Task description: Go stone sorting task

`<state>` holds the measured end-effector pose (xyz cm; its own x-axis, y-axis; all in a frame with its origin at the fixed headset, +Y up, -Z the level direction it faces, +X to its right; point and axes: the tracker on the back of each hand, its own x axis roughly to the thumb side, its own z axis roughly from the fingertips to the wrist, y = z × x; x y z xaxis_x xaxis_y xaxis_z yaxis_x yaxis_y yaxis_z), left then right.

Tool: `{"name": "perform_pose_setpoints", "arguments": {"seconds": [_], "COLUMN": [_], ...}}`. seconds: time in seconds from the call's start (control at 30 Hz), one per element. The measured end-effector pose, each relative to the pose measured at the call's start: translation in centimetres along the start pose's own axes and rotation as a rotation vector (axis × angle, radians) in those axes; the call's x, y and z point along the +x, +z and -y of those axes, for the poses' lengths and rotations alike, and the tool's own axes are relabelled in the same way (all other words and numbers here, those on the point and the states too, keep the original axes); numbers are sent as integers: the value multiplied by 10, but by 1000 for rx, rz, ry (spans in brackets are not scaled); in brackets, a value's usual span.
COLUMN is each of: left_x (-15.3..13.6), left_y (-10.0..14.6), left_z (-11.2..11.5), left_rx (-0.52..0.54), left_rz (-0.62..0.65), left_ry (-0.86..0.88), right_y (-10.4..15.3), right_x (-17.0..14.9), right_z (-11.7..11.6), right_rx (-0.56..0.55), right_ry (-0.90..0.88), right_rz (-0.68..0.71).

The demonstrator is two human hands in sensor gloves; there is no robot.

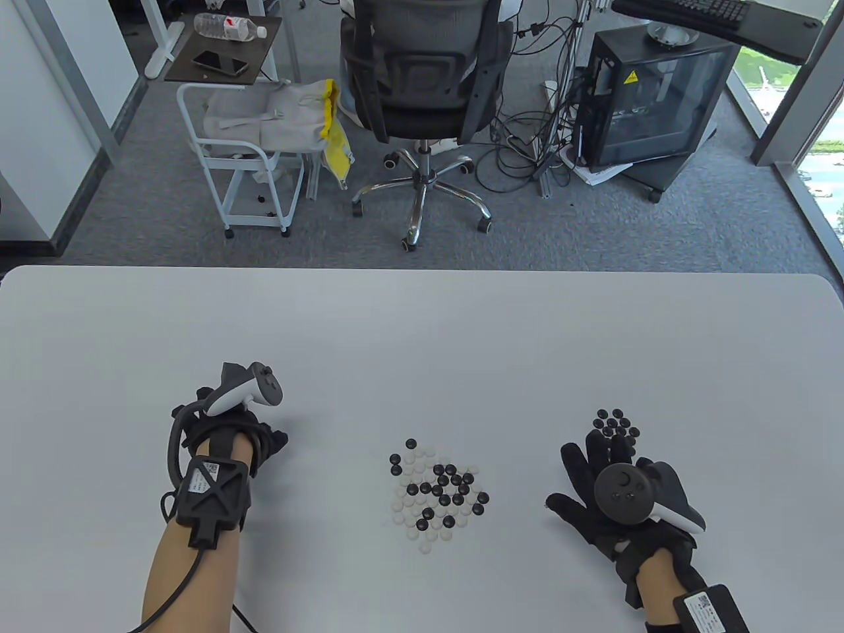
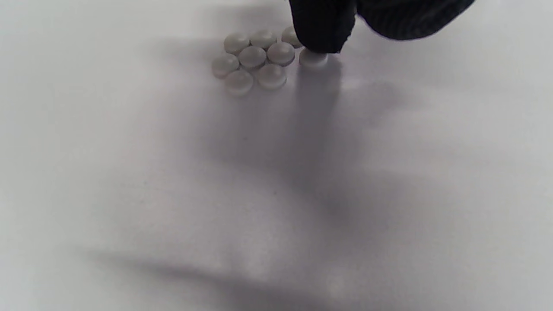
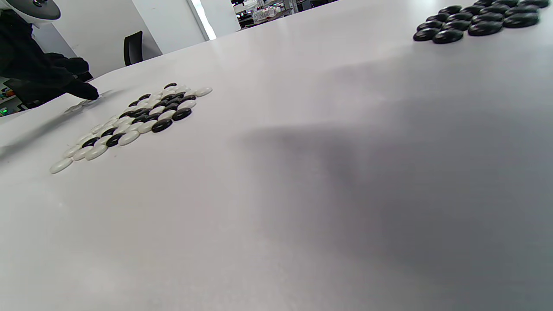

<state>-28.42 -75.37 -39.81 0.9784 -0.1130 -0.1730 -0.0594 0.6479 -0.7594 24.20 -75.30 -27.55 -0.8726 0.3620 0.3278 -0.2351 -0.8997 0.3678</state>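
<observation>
White stone [image 2: 313, 59] under left hand [image 1: 231, 428] fingertip | right hand [image 1: 610, 484] flat, empty

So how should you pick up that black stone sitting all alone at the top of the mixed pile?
Probably pinch that black stone by its thin rim, with fingers coming straight down from above. It is a flat, rounded disc lying flat on the table, so there is nothing tall to grab. It sits at the far edge of the mixed pile, so its far side is free of other stones.
</observation>
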Motion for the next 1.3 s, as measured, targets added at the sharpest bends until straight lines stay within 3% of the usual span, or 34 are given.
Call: {"name": "perform_pose_setpoints", "arguments": {"seconds": [0.17, 0.3, 0.6, 0.9, 1.13, 1.3], "left_x": [14, 42, 114, 157, 158, 121], "left_y": [12, 33, 67, 71, 65, 66], "left_z": [-5, -3, 30, 58, 66, 69], "left_rx": [32, 15, 0, -35, -24, 12], "left_rz": [70, 263, 498, 594, 555, 471], "left_ry": [-27, -46, -239, -342, -384, -387], "right_y": [0, -1, -1, 0, 1, 1], "right_x": [0, 0, 1, 1, 0, 0], "right_z": [0, 0, -1, -1, 0, 0], "right_rx": [3, 6, 4, 0, -4, -5], "right_ry": [1, 4, 3, -1, -3, -3], "right_rz": [0, -2, 2, 2, 3, 3]}}
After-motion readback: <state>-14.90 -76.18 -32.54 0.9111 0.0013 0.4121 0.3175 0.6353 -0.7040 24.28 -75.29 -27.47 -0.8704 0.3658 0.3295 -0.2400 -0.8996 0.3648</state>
